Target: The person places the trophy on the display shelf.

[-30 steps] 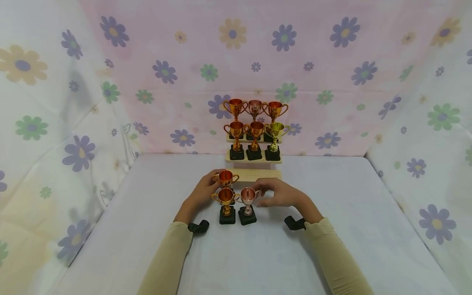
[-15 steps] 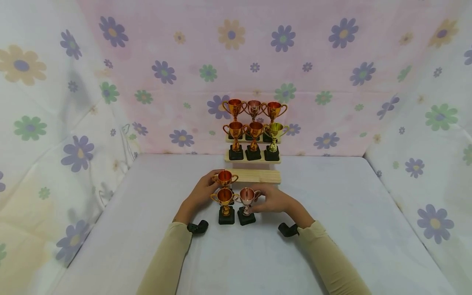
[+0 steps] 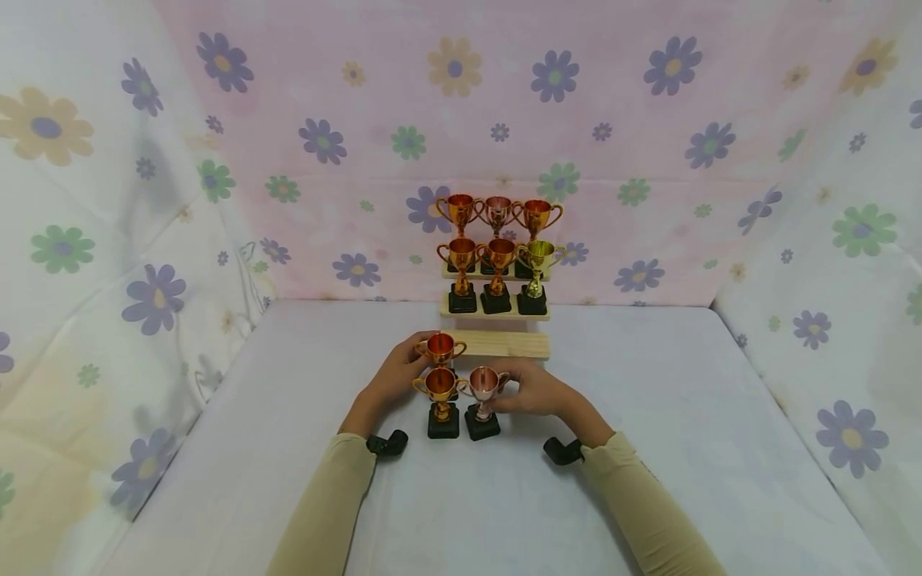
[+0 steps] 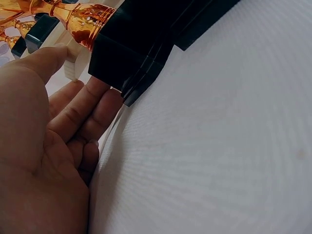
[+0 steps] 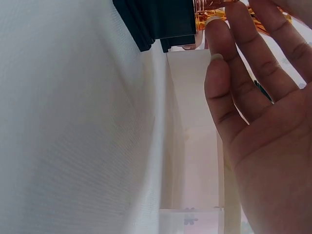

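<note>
Three small trophy cups on black bases stand close together on the table: a copper-coloured trophy (image 3: 442, 347) behind, a gold-orange trophy (image 3: 440, 386) in front of it, and a pinkish-silver trophy (image 3: 483, 382) to the right. My left hand (image 3: 392, 370) is beside the copper-coloured trophy. In the left wrist view, its fingers reach behind a black base (image 4: 122, 48), with the thumb apart from the stem. My right hand (image 3: 536, 390) holds the pinkish-silver trophy from the right, thumb at its stem. Its fingertips reach the stem in the right wrist view; the thumb is mostly out of frame there.
Behind my hands stands a stepped wooden rack (image 3: 507, 344), its lowest shelf bare. Three trophies, two copper and one yellow-gold trophy (image 3: 535, 260), stand on the middle shelf. Another three fill the top shelf. Flowered cloth (image 3: 555, 136) encloses the white table (image 3: 648, 368).
My right hand has moved left to the pinkish-silver trophy and taken hold of it. The left hand and the trophies stay in place.
</note>
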Motion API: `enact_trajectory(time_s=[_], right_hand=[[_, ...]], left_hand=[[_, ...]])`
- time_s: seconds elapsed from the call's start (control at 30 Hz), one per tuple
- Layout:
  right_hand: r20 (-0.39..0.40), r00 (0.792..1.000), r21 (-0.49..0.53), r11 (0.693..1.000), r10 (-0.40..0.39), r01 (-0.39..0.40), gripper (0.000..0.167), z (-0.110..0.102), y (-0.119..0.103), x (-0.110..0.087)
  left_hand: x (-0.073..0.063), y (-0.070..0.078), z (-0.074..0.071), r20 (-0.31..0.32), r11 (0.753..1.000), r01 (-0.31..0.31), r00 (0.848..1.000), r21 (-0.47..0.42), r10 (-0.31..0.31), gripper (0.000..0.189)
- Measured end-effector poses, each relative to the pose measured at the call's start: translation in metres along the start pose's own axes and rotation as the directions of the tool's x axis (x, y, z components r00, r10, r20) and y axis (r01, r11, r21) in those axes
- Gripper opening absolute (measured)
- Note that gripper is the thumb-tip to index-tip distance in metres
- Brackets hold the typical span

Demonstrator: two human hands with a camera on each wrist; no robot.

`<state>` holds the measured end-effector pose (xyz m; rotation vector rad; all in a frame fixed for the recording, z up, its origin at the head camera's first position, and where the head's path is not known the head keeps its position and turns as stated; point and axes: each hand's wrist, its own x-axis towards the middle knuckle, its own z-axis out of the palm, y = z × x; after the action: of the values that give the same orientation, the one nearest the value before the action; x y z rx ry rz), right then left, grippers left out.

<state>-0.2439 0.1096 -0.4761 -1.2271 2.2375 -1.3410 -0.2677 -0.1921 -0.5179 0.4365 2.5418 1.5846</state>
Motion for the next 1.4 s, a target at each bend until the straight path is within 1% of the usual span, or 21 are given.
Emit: enact_trajectory(time_s=[0.13, 0.37, 0.57, 0.7, 0.93, 1.0, 1.17, 1.33, 1.4], right_hand=[[-0.008, 1.0, 0.003, 1.0, -0.002, 0.002, 0.03, 0.001, -0.001, 0.0], [-0.012, 1.0, 0.023, 1.0, -0.009, 0.01, 0.029, 0.001, -0.002, 0.0], [-0.03, 0.999, 0.072, 0.997, -0.016, 0.018, 0.028, 0.0, -0.002, -0.001], [-0.041, 0.999, 0.09, 0.996, -0.023, 0.027, 0.026, -0.001, -0.003, -0.002], [-0.059, 0.998, 0.074, 0.997, -0.008, 0.012, 0.024, -0.005, -0.006, -0.003], [-0.068, 0.998, 0.061, 0.998, -0.001, 0.005, 0.024, -0.006, -0.007, -0.004], [-0.107, 0.994, 0.013, 0.999, 0.032, -0.03, 0.027, -0.011, -0.012, -0.007], [-0.156, 0.987, 0.02, 0.999, 0.045, -0.043, 0.026, -0.015, -0.017, -0.008], [-0.176, 0.984, 0.03, 0.999, 0.038, -0.033, 0.026, -0.016, -0.018, -0.007]], left_hand=[[0.001, -0.001, -0.001, 0.0, 1.0, -0.001, 1.0, -0.005, 0.001, 0.044], [0.001, -0.002, -0.001, 0.007, 1.0, -0.03, 1.0, -0.01, 0.03, 0.045], [0.001, -0.003, 0.0, 0.006, 0.999, -0.029, 1.0, -0.029, 0.029, 0.044], [0.001, -0.003, 0.0, 0.003, 0.999, -0.021, 1.0, -0.025, 0.021, 0.044], [0.002, -0.004, 0.0, 0.008, 0.998, -0.05, 0.999, -0.045, 0.05, 0.045], [0.001, -0.004, 0.001, 0.007, 0.997, -0.053, 0.999, -0.049, 0.053, 0.045], [0.001, -0.003, 0.001, 0.007, 0.998, -0.037, 0.999, -0.049, 0.037, 0.045], [0.001, -0.003, 0.0, 0.014, 0.999, -0.02, 1.0, -0.034, 0.021, 0.045], [0.001, -0.003, -0.001, 0.013, 1.0, -0.017, 1.0, -0.026, 0.018, 0.044]])
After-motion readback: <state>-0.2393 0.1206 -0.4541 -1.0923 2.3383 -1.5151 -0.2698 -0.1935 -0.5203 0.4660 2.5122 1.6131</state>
